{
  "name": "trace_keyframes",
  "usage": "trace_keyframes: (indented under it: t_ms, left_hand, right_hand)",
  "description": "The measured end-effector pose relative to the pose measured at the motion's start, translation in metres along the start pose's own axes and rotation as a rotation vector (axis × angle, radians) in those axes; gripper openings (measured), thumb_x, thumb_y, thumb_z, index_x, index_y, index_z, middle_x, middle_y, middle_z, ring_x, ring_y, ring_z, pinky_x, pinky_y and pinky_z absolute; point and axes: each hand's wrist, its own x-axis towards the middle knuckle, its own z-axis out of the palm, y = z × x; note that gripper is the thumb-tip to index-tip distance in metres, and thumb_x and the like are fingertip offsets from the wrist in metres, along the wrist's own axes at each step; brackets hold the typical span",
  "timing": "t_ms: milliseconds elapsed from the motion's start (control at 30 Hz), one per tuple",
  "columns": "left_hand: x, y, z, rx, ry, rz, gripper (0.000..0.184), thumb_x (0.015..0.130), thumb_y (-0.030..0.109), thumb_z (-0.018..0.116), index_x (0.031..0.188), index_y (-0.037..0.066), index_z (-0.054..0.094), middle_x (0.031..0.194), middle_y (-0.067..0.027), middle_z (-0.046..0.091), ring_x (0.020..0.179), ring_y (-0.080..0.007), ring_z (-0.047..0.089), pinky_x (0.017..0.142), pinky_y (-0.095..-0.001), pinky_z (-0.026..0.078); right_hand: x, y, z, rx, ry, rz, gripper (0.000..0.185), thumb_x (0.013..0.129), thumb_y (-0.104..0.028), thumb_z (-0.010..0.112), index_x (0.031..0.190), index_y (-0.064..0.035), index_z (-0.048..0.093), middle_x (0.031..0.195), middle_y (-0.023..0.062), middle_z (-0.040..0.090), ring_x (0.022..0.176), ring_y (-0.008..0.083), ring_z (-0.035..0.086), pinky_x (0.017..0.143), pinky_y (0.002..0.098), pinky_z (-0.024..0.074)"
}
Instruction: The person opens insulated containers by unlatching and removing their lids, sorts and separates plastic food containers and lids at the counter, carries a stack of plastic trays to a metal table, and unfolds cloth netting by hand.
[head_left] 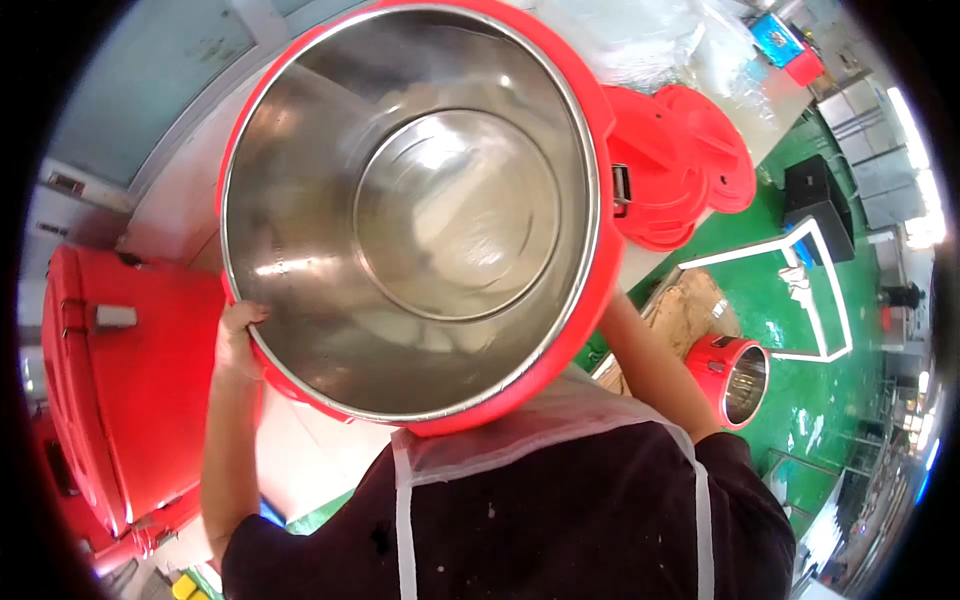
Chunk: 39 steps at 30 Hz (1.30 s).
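A large red barrel (603,140) with a shiny steel inside (300,210) is tilted so that its open mouth faces me. My left hand (238,338) grips the lower left of its rim, thumb over the steel edge and the other fingers hidden outside. On the right side, my right forearm (650,360) reaches up behind the red wall. The barrel covers my right hand, so its fingers do not show. A black and metal latch (621,190) sits on the barrel's right side.
Two red lids (655,165) lie right of the barrel, near clear plastic wrapping (660,40). More red containers (150,380) stand at left. A smaller red steel-lined barrel (728,380) and a white frame (830,290) are on the green floor (800,400) at right.
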Motion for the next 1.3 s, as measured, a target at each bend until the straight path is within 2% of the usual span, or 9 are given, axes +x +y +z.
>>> trace_keyframes:
  t_ms: [67,100,233,267,300,367,500,633,1300]
  left_hand:
    - [-0.001,-0.028,-0.038,-0.021,0.063,0.091,0.013,0.06,0.01,0.058,0.072,0.01,0.052,0.077,-0.0049,0.056,0.075,-0.0201,0.056,0.074,-0.0364,0.051]
    - [0.003,-0.044,-0.053,-0.08,0.027,0.118,0.019,0.06,0.01,0.057,0.078,0.009,0.054,0.079,-0.0057,0.056,0.076,-0.0208,0.056,0.074,-0.0361,0.051]
    - [-0.002,-0.092,-0.055,-0.282,-0.075,0.191,0.057,0.061,0.008,0.054,0.117,-0.001,0.046,0.095,-0.0129,0.056,0.09,-0.0272,0.057,0.079,-0.0385,0.05]
    - [-0.008,-0.094,-0.042,-0.357,-0.022,0.236,0.025,0.061,0.003,0.054,0.087,0.002,0.056,0.08,-0.0074,0.057,0.076,-0.0201,0.056,0.072,-0.0329,0.049]
    - [0.001,-0.108,-0.057,-0.378,0.019,0.211,0.026,0.063,0.004,0.054,0.089,0.0,0.057,0.084,-0.0084,0.057,0.079,-0.0218,0.056,0.074,-0.0358,0.049]
    - [-0.009,-0.088,-0.001,-0.437,-0.007,0.221,0.025,0.073,0.008,0.053,0.096,-0.002,0.058,0.089,-0.011,0.058,0.085,-0.023,0.056,0.076,-0.0385,0.048]
    - [0.005,-0.076,0.1,-0.253,-0.159,0.25,0.026,0.074,0.009,0.053,0.096,-0.003,0.058,0.09,-0.0111,0.058,0.085,-0.0227,0.056,0.076,-0.0379,0.048]
    - [0.007,-0.087,0.185,-0.082,-0.316,0.23,0.026,0.075,0.011,0.054,0.097,-0.003,0.058,0.09,-0.0111,0.059,0.084,-0.0223,0.057,0.076,-0.0373,0.048]
    - [-0.051,-0.189,0.324,0.332,-0.837,0.099,0.031,0.079,0.019,0.055,0.1,-0.003,0.06,0.092,-0.0114,0.062,0.083,-0.0205,0.059,0.074,-0.0344,0.048]
  right_hand:
    - [0.003,-0.004,0.032,0.167,-0.091,-0.018,0.059,0.091,-0.053,0.036,0.127,-0.0073,0.045,0.129,0.0095,0.048,0.111,0.0224,0.051,0.096,0.0398,0.0395]
    - [0.001,-0.01,0.037,-0.077,-0.209,-0.199,0.061,0.091,-0.054,0.035,0.128,-0.006,0.044,0.129,0.0085,0.049,0.113,0.0231,0.05,0.099,0.0391,0.0374]
    - [0.007,-0.038,0.068,0.168,-0.298,-0.315,0.046,0.094,-0.038,0.041,0.122,-0.0026,0.049,0.119,0.0087,0.056,0.108,0.021,0.052,0.095,0.0349,0.0404]
    - [0.0,-0.058,0.087,0.068,-0.3,-0.396,0.044,0.094,-0.037,0.041,0.119,-0.0016,0.051,0.117,0.009,0.057,0.107,0.0203,0.053,0.094,0.0344,0.0409]
    - [-0.021,-0.08,0.112,-0.028,-0.28,-0.486,0.043,0.094,-0.036,0.042,0.115,-0.0007,0.054,0.115,0.0093,0.058,0.106,0.0197,0.053,0.093,0.0339,0.0415]
    - [-0.036,-0.123,0.131,-0.353,-0.308,-0.75,0.039,0.094,-0.033,0.043,0.103,0.0011,0.06,0.106,0.0138,0.06,0.098,0.0196,0.056,0.089,0.0333,0.0428]
    - [-0.096,-0.167,0.213,-0.639,0.088,-1.31,0.049,0.072,-0.045,0.063,0.097,-0.0024,0.063,0.089,0.0185,0.064,0.086,0.0324,0.061,0.077,0.0394,0.047]
    - [-0.074,-0.172,0.265,-0.93,-0.104,-1.978,0.046,0.061,-0.045,0.067,0.078,-0.0027,0.059,0.074,0.0157,0.06,0.071,0.0352,0.058,0.062,0.043,0.0452]
    - [-0.209,-0.219,0.091,-1.516,0.106,-1.695,0.038,0.078,-0.036,0.055,0.091,-0.0003,0.058,0.083,0.0114,0.06,0.078,0.0239,0.057,0.069,0.035,0.0453]
